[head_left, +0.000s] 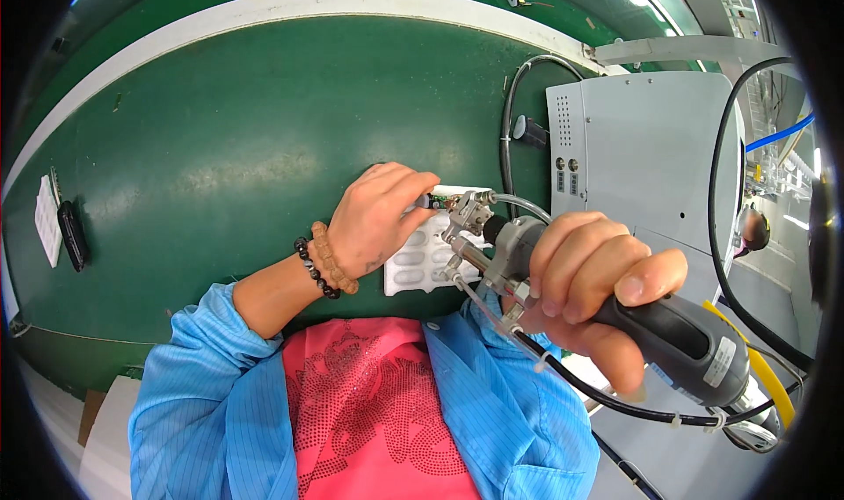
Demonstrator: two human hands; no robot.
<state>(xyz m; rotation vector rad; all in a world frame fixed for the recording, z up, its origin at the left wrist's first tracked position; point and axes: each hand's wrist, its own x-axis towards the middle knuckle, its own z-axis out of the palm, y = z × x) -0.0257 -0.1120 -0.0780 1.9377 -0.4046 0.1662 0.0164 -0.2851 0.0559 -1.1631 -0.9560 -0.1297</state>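
My right hand point(589, 280) is wrapped round the black-and-grey body of a power screwdriver point(694, 346), which lies slanted with its metal head point(466, 218) toward the table's middle. A hose and a black cable run from the tool. My left hand point(382, 210), bracelets at its wrist, pinches a small dark part with a green circuit board point(432, 201) right at the tool's head. The head covers much of that part. Below both hands sits a white moulded tray point(409, 276) with several rounded pockets; the tool hides its right side.
A light grey machine cabinet point(642, 148) stands on the right, a black cable point(507, 113) looping beside it. At the far left lie a black case-like object point(72, 236) and a white sheet point(47, 218). A white rail point(264, 14) edges the green table point(220, 104). A person point(754, 230) is at the far right.
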